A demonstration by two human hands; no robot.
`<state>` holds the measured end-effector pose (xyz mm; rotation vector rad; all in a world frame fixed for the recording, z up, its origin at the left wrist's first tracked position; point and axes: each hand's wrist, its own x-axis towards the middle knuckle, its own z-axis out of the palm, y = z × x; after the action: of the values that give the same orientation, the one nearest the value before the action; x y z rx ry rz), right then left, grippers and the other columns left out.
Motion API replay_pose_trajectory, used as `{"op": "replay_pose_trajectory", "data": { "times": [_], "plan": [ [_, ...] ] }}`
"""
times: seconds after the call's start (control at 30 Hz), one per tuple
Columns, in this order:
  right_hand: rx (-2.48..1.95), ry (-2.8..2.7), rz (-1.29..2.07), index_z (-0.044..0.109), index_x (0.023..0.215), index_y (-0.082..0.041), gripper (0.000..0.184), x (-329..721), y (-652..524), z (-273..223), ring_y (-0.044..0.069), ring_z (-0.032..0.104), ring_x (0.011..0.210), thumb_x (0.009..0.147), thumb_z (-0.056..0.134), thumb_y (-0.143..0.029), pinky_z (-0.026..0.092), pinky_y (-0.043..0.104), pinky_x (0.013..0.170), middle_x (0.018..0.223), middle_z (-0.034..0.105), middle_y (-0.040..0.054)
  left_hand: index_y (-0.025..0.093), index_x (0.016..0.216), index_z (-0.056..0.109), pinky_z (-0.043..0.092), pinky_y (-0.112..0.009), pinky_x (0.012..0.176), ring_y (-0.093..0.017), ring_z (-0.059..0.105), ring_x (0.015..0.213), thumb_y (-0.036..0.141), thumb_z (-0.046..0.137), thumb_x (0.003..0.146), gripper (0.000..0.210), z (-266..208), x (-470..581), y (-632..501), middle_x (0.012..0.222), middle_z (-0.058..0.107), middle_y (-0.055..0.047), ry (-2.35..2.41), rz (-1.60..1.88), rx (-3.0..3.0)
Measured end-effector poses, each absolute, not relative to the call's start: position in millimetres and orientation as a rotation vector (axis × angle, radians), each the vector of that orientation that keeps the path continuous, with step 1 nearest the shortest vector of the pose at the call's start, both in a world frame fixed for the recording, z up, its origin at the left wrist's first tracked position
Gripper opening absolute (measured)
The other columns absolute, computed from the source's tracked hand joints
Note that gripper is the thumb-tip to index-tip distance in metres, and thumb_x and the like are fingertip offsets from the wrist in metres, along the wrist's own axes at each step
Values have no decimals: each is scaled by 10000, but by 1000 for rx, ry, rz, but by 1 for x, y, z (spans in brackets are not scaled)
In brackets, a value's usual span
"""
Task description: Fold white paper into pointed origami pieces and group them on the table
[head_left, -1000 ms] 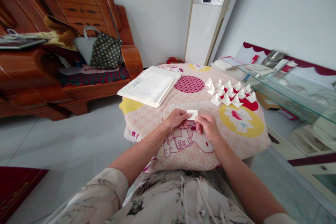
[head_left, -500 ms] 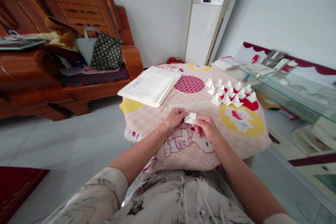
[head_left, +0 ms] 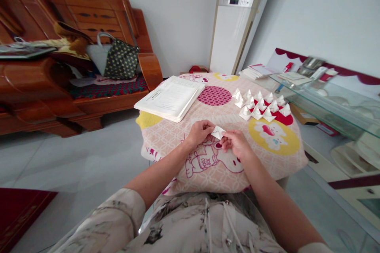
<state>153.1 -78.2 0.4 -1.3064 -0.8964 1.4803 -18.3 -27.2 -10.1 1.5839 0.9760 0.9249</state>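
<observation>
A small folded piece of white paper is held just above the near part of the cloth-covered table. My left hand pinches its left edge between thumb and fingers. At its right corner, the thumb and fingers of my right hand grip it, the other fingers curled below. Several folded white paper boats stand in rows at the table's right, on a red patch. Left of centre lies a stack of printed paper sheets.
To the right, a glass-shelved stand carries papers, a metal bowl and other items. A carved wooden sofa with a dark patterned bag is at the left. Behind the table stands a tall white air conditioner.
The folded paper has been turned between my hands, from a flat rectangle to a more diamond-like outline. My right hand has shifted slightly right. The boats and sheet stack stay put.
</observation>
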Motion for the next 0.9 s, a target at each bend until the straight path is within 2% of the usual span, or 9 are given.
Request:
{"op": "replay_pose_trajectory", "data": {
  "times": [0.1, 0.17, 0.3, 0.4, 0.47, 0.6, 0.67, 0.8, 0.9],
  "plan": [
    [-1412, -843, 1520, 607, 588, -153, 183, 150, -72, 5, 148, 587, 353, 750, 667, -214, 453, 214, 307, 502, 666, 68, 156, 993, 705, 487, -236, 727, -135, 637, 783, 147, 608, 810, 207, -9, -21, -28, 896, 707, -44, 1017, 1046, 1843],
    [-1460, -828, 1541, 599, 576, -156, 203, 149, -69, 5, 151, 594, 359, 769, 654, -191, 461, 211, 312, 485, 659, 69, 162, 1006, 719, 488, -256, 787, -149, 639, 839, 105, 603, 793, 249, -8, -23, -29, 932, 707, -51, 988, 1017, 2006],
    [-1503, -913, 1600, 602, 575, -171, 231, 155, -66, 1, 150, 581, 352, 779, 684, -242, 458, 213, 311, 479, 665, 78, 163, 981, 728, 477, -266, 785, -157, 627, 824, 68, 643, 742, 272, -8, -23, -31, 911, 695, -44, 831, 785, 2216],
    [-1637, -1193, 1486, 601, 546, -186, 275, 169, -67, 0, 133, 507, 296, 779, 697, -297, 349, 213, 262, 433, 628, 58, 164, 976, 721, 472, -277, 812, -172, 628, 862, 83, 665, 754, 243, -9, -23, -31, 921, 691, -48, 797, 735, 2288],
    [-1685, -1436, 1240, 578, 505, -198, 312, 178, -69, 3, 115, 445, 278, 777, 697, -292, 276, 215, 272, 370, 552, 16, 160, 946, 717, 470, -286, 830, -183, 628, 886, 97, 671, 771, 192, -8, -23, -32, 921, 689, -54, 804, 716, 2333],
    [-1472, -1795, 823, 723, 707, -206, 67, 186, -73, 10, 123, 509, 422, 749, 677, -182, 315, 225, 403, 510, 625, -11, 153, 904, 714, 467, -292, 836, -192, 630, 891, 96, 659, 797, 133, -6, -22, -33, 910, 689, -66, 855, 688, 2387],
    [-1410, -1924, 751, 765, 796, -221, 114, 185, -74, 10, 138, 536, 482, 740, 686, -160, 341, 240, 464, 563, 658, -6, 160, 876, 717, 465, -288, 828, -191, 630, 879, 103, 648, 812, 110, -5, -21, -34, 888, 684, -62, 874, 667, 2404],
    [-1386, -2056, 623, 767, 716, -229, 77, 183, -73, 5, 166, 577, 568, 747, 721, -176, 370, 272, 559, 640, 703, 26, 177, 817, 723, 453, -275, 799, -186, 626, 853, 133, 628, 841, 108, -2, -21, -35, 846, 669, -52, 913, 601, 2432],
    [-1401, -2120, 614, 766, 702, -230, 115, 185, -71, 3, 175, 592, 608, 797, 701, -226, 377, 282, 597, 688, 725, 42, 184, 800, 729, 435, -270, 772, -181, 615, 828, 158, 629, 855, 118, 1, -21, -37, 828, 660, -46, 948, 566, 2407]
  ]
}}
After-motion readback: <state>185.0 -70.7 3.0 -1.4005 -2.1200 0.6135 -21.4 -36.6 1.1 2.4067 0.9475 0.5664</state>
